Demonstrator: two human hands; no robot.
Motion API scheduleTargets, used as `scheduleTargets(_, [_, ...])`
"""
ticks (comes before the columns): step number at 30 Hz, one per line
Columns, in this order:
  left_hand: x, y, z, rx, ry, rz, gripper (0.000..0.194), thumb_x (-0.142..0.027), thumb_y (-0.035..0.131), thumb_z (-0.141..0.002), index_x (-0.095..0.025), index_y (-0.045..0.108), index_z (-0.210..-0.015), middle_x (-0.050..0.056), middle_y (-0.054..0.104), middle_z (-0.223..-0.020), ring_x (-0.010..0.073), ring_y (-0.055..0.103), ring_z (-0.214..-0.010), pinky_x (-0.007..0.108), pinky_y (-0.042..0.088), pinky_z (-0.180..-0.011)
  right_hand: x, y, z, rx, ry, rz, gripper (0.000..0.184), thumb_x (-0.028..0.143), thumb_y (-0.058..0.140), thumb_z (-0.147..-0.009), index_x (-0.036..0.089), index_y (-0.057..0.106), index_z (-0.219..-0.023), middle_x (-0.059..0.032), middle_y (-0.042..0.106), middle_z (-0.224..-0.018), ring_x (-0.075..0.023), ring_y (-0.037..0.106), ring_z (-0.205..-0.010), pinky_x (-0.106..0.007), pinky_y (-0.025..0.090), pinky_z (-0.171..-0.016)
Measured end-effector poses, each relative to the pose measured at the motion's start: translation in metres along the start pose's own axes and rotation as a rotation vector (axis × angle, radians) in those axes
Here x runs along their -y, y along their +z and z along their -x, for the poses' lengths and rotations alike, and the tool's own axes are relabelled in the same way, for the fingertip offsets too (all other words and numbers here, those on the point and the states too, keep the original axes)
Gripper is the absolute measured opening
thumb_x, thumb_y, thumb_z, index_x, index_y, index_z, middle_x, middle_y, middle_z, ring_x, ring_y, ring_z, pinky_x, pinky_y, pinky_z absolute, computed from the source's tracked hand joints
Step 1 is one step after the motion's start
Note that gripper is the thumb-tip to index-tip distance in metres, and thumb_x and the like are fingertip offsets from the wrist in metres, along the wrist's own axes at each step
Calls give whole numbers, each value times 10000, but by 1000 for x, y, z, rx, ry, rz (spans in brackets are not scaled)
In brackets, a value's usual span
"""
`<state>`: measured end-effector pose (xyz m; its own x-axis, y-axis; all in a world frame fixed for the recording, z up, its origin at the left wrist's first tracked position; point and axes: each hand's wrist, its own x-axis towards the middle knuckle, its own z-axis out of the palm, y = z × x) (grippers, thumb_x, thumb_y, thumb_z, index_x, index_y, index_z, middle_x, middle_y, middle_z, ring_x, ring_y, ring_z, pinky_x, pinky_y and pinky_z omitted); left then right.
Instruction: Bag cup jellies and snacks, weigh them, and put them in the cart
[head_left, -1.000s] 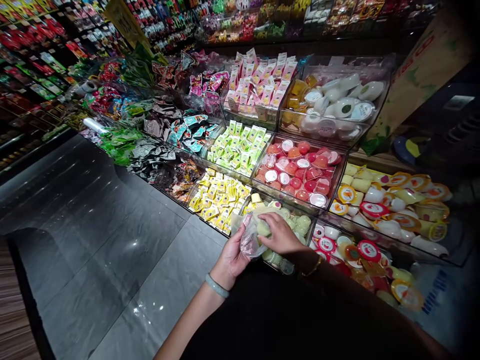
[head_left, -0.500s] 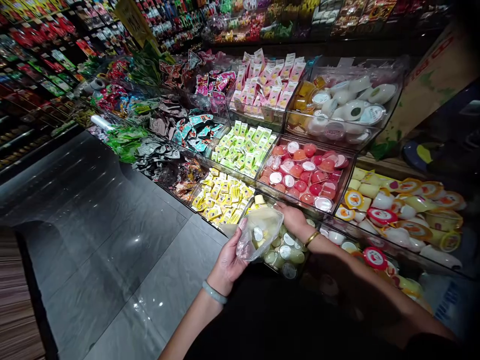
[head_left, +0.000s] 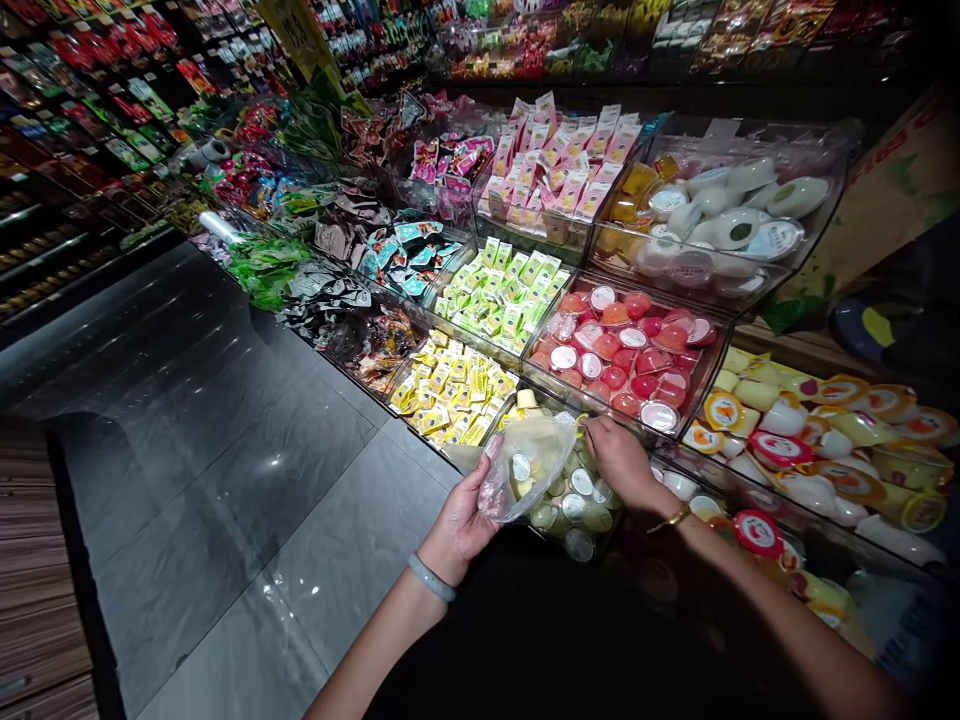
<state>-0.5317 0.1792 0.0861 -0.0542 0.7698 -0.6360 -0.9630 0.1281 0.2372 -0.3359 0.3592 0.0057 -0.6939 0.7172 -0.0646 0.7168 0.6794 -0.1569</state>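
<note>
My left hand [head_left: 459, 515] wears a pale bangle at the wrist and is closed on a clear plastic bag [head_left: 536, 455]. A few pale jelly cups [head_left: 520, 466] show through the film. My right hand [head_left: 621, 458], with a gold bracelet, is at the bag's right edge. Its fingertips are pinched together there, apparently on the rim of the bag, though a small yellowish bit between them is hard to make out. Below both hands lies a bin of pale green jelly cups [head_left: 577, 508], partly covered by the bag.
Yellow packets [head_left: 454, 390] fill the bin to the left, and red jelly cups [head_left: 630, 345] the one behind. To the right are bins of yellow and white jelly cups [head_left: 780, 410]. Green packets [head_left: 502, 290] and pink packets [head_left: 559, 170] stand farther back. Grey floor tiles [head_left: 300, 530] stretch leftward.
My right hand was over the bag's mouth with a pale green jelly cup, then moved right, beyond the bag, and is now at its right edge. The bag has spread wider. My left hand keeps its hold.
</note>
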Motion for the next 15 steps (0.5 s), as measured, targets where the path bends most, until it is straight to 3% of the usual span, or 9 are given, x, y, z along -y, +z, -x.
scheduleTargets(2, [0,1,0,6,-6,14,548,-235,570,-979,-253,450,-1513,56,764,-1084,124,674,-629,248,566,-642,0,2,6,-57,-14,-39,393,249,379,-1040,134,561,-1369,-165,649,-1234,-259,622,-1078,-348,515,-890])
scheduleTargets(5, [0,5,1,-2,-1,10,553,-230,537,-993,-248,418,-1533,58,764,-1098,138,689,-678,266,573,-702,3,9,2,0,-25,45,424,239,441,-1011,166,526,-1420,-168,576,-1386,-273,576,-1155,-346,534,-871])
scheduleTargets(10, [0,5,3,-9,1,4,534,-237,528,-998,-223,432,-1523,57,766,-1045,108,640,-575,232,548,-614,7,14,-12,128,22,201,419,102,415,-951,156,624,-1310,-225,565,-1356,-305,621,-1025,-345,556,-684])
scheduleTargets(15, [1,0,2,28,-2,-19,521,-253,543,-993,-237,454,-1507,34,762,-950,98,611,-517,231,547,-581,11,14,-18,226,-31,237,379,63,416,-930,87,680,-1201,-288,560,-1353,-277,687,-910,-358,561,-684])
